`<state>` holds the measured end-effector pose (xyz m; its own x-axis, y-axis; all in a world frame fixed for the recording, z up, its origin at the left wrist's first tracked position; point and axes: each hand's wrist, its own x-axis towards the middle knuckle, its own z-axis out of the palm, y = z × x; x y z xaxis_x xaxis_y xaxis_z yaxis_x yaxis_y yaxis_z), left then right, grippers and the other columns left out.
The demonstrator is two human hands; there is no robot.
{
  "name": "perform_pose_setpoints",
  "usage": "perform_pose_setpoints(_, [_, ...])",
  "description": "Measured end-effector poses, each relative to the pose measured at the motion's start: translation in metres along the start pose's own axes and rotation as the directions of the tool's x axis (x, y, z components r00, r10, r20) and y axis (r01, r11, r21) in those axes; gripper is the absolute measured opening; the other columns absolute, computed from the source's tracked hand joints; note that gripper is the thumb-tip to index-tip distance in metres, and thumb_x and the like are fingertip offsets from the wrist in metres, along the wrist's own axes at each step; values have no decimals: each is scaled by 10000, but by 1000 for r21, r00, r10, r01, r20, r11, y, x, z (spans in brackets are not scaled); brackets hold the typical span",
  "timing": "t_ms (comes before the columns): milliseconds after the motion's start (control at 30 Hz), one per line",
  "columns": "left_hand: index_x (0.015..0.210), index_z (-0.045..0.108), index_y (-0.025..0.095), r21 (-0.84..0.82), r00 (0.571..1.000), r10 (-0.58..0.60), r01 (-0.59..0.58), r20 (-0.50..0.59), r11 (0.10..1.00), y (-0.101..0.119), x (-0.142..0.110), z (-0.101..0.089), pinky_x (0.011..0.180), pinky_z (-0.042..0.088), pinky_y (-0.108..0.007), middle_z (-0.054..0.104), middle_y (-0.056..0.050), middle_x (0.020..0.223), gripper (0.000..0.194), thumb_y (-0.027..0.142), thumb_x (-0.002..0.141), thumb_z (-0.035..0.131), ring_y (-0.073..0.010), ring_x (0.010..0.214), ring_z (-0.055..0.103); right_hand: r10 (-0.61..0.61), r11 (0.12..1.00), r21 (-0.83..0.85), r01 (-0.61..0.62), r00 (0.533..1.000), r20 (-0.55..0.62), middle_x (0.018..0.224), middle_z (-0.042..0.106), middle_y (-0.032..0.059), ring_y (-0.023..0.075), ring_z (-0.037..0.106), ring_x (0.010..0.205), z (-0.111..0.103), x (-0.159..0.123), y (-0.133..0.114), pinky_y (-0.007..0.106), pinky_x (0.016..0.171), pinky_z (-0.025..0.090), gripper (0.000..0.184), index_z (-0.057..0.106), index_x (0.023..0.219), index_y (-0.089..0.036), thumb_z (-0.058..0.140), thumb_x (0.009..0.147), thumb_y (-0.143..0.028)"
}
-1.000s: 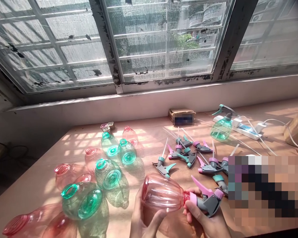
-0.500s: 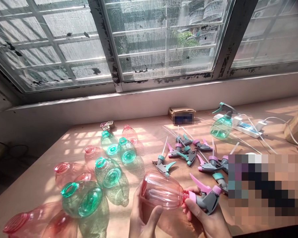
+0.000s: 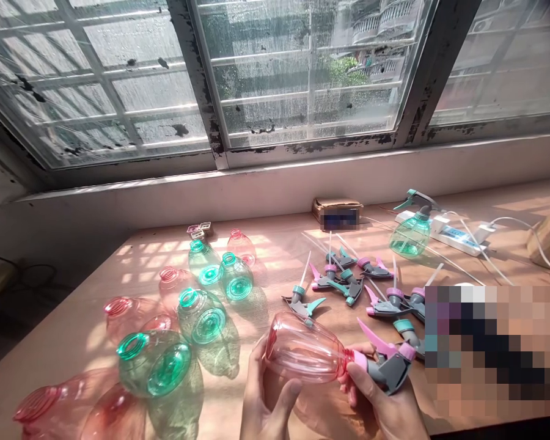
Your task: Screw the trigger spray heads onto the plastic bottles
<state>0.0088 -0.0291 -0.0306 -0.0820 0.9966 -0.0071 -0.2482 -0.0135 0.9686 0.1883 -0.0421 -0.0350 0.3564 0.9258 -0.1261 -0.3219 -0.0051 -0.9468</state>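
Observation:
I hold a clear pink bottle (image 3: 305,351) on its side above the table's near edge. My left hand (image 3: 266,397) cups its body from below, thumb up against the plastic. Its neck carries a grey spray head with a pink trigger (image 3: 387,365). My right hand (image 3: 385,406) is wrapped round that head and the pink collar. Several loose spray heads (image 3: 348,281) with dip tubes lie just beyond on the table.
Empty green bottles (image 3: 201,318) and pink bottles (image 3: 128,311) lie on the wooden table (image 3: 279,244) to the left. An assembled green spray bottle (image 3: 410,232) stands at the back right by a white power strip (image 3: 449,235). A small cardboard box (image 3: 337,214) sits under the window sill.
The pink bottle has tilted and shifted slightly right in my hands. My right hand has turned a little on the spray head. The rest lies as before.

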Motion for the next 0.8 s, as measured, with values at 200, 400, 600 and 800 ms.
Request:
perform_pose_setpoints(200, [1468,613,284,49,1000,-19,19,1,999,-10,4,-7,1290,384,-533,636,-132,1582,712,511,842,867,-402,1538,503,-45,999,-6,45,999,1,624,760,43,169,642,489,-1,1,-1,263,500,540,468,755,914,-183,928,761,-589])
perform_pose_setpoints(400, [1487,599,280,83,1000,11,-11,0,997,-16,2,-9,1328,311,-560,601,-137,1610,751,474,823,890,-410,1530,509,-52,999,12,52,998,-28,613,732,9,173,631,492,3,-2,-5,266,491,522,450,725,957,-212,886,803,-602])
perform_pose_setpoints(600, [1559,521,268,58,998,30,-33,52,998,-16,2,-13,1300,362,-569,591,-163,1616,831,574,852,833,-423,1542,489,1,999,-48,0,1000,26,547,697,9,170,655,489,0,0,-2,237,492,531,529,749,920,-184,921,733,-648])
perform_pose_setpoints(800, [1489,620,291,166,998,60,-61,15,984,-13,7,-14,1294,386,-521,549,-123,1652,701,482,856,851,-393,1551,482,-42,999,21,42,999,-9,590,723,-10,162,665,522,-1,1,0,236,554,575,470,749,954,-221,982,702,-541])
